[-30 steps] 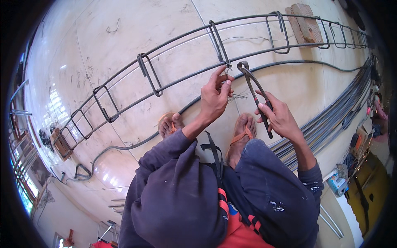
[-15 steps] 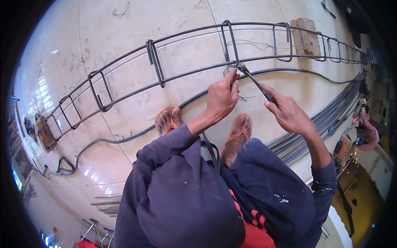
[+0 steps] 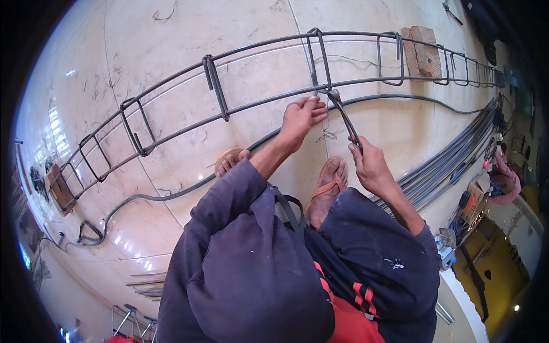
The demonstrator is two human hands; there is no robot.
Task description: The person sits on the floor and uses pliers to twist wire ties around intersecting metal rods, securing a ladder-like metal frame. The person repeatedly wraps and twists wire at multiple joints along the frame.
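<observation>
A long cage of steel rebar [image 3: 251, 106] with square stirrups lies across the pale tiled floor. My right hand [image 3: 372, 166] grips the handles of dark pincers [image 3: 343, 117], whose jaws bite at the joint where a stirrup [image 3: 320, 57] crosses the near bar. My left hand [image 3: 303, 117] reaches to the same joint, fingers closed on thin tie wire [image 3: 327, 134] that trails loose below it. My feet in orange sandals [image 3: 329, 186] stand just behind the cage.
A wooden block [image 3: 422, 51] props the cage at the upper right, another [image 3: 60, 188] at the far left. A dark cable [image 3: 171, 191] snakes along the floor. A bundle of straight bars [image 3: 452, 163] lies to the right, near another person's pink-sleeved arm [image 3: 506, 183].
The pincers went from held up and open in my right hand to jaws down on the stirrup joint. My left hand followed to the joint with the wire.
</observation>
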